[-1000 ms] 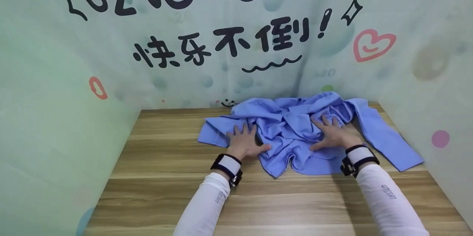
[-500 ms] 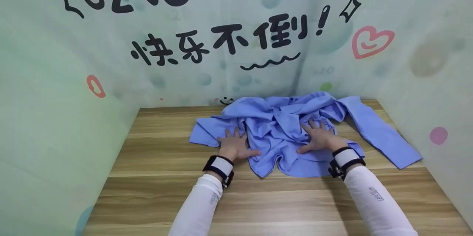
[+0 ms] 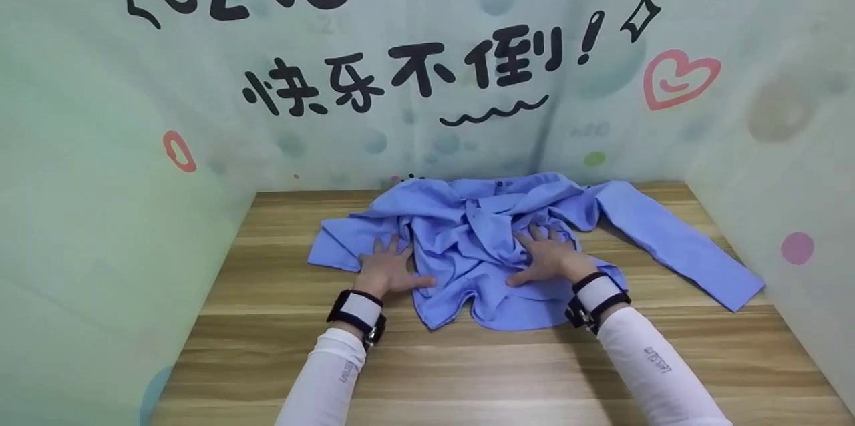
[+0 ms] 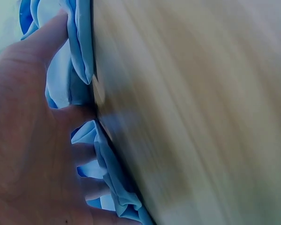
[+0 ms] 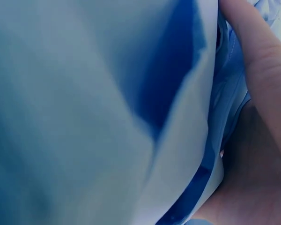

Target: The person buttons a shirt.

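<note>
A crumpled blue long-sleeved shirt [image 3: 454, 239] lies on the wooden table, bunched in the middle. One sleeve stretches out to the right, and a shorter piece of cloth sticks out to the left. My left hand [image 3: 387, 269] presses on the shirt's left side, fingers spread and thumb pointing inward. On the right part of the bunched cloth rests my right hand [image 3: 548, 258], its fingers also spread. In the left wrist view the fingertips touch the cloth at the table surface. Folds of the shirt [image 5: 84, 117] fill most of the right wrist view and hide the right fingertips.
The wooden table [image 3: 467, 379] reaches toward me in front of the shirt. A printed fabric backdrop [image 3: 334, 145] with black writing and a pink heart stands right behind the shirt, and similar panels close off the left and right sides.
Both hands have slid left across the table, and the bunched shirt has moved left with them. The right sleeve's end stays near the table's right edge, so that sleeve now lies more stretched out.
</note>
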`<state>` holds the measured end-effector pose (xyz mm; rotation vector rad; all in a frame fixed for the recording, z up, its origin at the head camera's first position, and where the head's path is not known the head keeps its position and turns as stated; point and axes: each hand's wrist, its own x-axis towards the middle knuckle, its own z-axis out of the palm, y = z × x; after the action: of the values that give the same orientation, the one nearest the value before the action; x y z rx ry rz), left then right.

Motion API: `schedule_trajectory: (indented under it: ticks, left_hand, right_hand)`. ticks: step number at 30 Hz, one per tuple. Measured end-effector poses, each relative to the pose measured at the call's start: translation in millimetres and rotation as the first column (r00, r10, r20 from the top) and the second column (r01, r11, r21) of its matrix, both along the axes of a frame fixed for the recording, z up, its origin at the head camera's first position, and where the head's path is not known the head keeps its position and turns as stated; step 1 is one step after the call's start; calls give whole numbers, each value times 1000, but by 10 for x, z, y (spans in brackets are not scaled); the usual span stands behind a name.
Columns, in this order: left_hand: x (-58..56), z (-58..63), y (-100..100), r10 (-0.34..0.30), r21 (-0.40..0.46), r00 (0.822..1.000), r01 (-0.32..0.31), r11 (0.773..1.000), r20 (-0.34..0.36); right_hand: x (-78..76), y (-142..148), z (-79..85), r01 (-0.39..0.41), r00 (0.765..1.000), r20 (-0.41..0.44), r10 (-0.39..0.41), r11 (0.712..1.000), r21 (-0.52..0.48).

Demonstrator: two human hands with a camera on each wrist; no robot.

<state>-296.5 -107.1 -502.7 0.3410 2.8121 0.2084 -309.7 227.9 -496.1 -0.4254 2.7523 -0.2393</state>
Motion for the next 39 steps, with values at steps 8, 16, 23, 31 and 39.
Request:
schedule_trajectory:
  ticks: [8,16,23,31,39]
  left_hand:
    - [81,-1,-325,14,15,1000,-14,1000,21]
    - [157,27,-499,-15,93,994,25,995,-112]
    - [176,109,-831,132,212,907,-49,976,-401]
    - [288,-92,-1324,180,163,950,-141,977,-256]
    - [318,-74,-1675,127,36,980,-122,992,-154]
  right_hand:
    - [81,-292,-31,-20,1000,-17,19,999,-48]
    - [86,-5,118,-119,989,-129,77,927,-356]
    - [6,522,261,1,844,-490,-219,914,-407]
    - [-122,960,0,11,943,-327,-54,991,-132]
    - [-165,1195,-162,94,986,-132,-100,994,-48]
